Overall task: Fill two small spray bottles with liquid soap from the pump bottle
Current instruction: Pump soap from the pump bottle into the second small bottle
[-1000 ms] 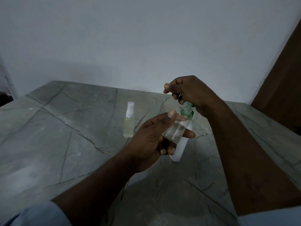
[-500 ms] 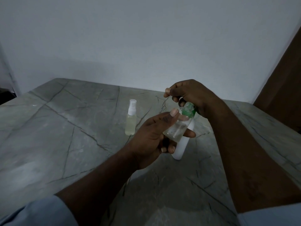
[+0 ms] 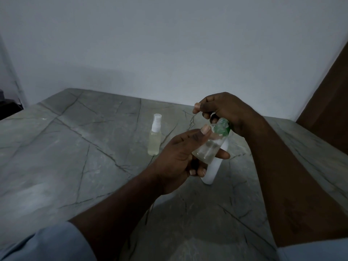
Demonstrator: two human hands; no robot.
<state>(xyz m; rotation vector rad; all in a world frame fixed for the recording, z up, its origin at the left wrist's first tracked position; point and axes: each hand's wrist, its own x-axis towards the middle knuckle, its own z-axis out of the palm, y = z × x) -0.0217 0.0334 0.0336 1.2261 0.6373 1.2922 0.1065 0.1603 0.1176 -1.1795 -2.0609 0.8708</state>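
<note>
At centre right the left hand [image 3: 178, 157] gripped the open spray bottle [image 3: 208, 147]; the right hand [image 3: 226, 110] curled over the pump bottle [image 3: 213, 170]. It seemed best to hold the mouth under the pump and press slowly.

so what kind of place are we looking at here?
Likely a plain indoor room, perhaps domestic; hard to say more. Cues: a grey veined stone-look tabletop set against a bare white wall, and a brown wood panel, maybe a door, at the right edge.

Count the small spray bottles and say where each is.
2. One capped bottle stands on the table; one open bottle is held tilted in the left hand, in front of the pump bottle.
</note>
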